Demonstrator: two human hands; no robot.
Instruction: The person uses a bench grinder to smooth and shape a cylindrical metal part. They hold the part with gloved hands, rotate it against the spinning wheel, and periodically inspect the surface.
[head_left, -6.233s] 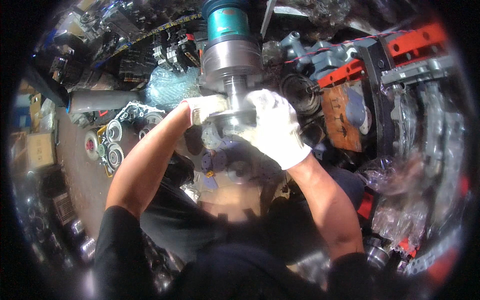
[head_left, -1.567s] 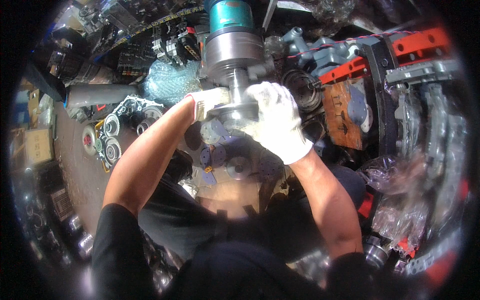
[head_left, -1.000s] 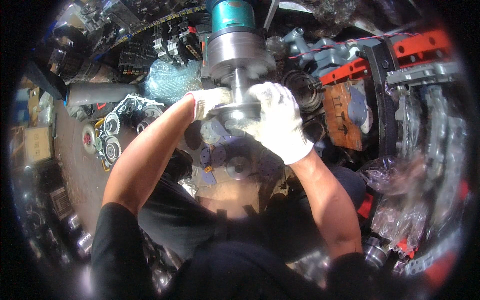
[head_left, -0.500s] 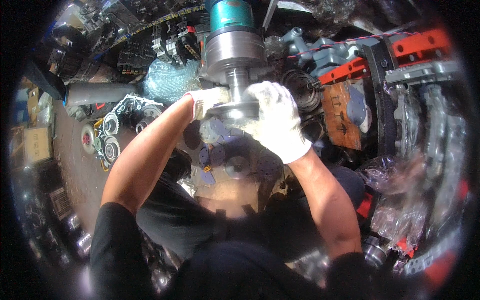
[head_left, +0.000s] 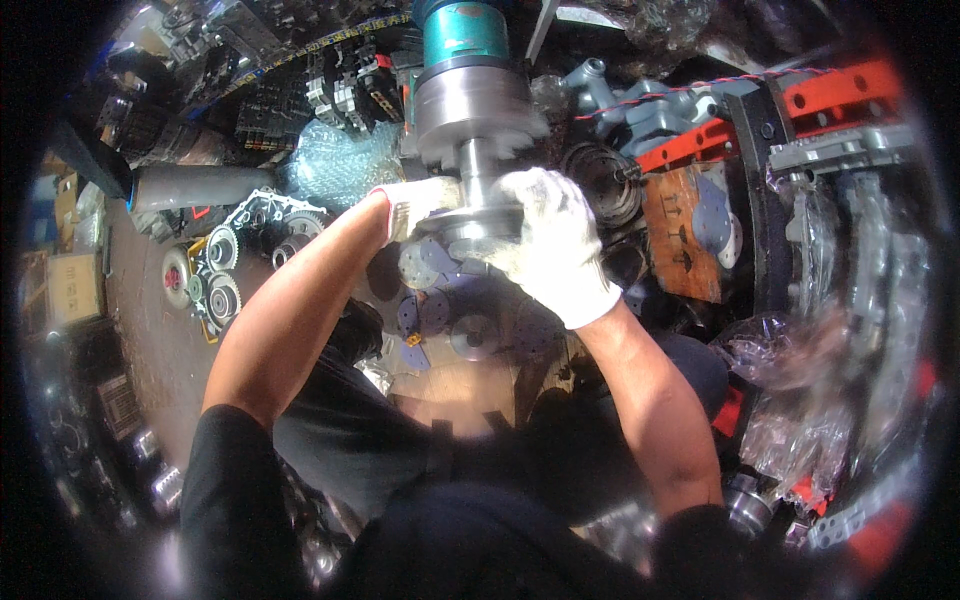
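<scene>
A steel chuck (head_left: 474,102) hangs below a green motor housing (head_left: 466,33), its lower edge smeared by motion. From it a bright metal shaft (head_left: 477,178) runs down to a wide metal disc (head_left: 474,222). My left hand (head_left: 420,205), in a white knit glove, closes on the disc's left side, with its fingertips partly hidden. On the right side my gloved right hand (head_left: 556,240) curls its fingers by the shaft and its thumb near the disc's lower face. Whether a thin sheet lies between the gloves and the metal cannot be seen.
Below lie bluish perforated abrasive discs (head_left: 427,263) and a round metal plate (head_left: 474,338) near cardboard (head_left: 450,385). Gears in a housing (head_left: 222,248) stand at left, bubble wrap (head_left: 340,160) behind. A red perforated beam (head_left: 850,92) and plastic-wrapped parts (head_left: 815,260) line the right.
The blurred lower edge of the chuck looks different, in keeping with turning. My right fingers have shifted very slightly; both hands stay at the disc.
</scene>
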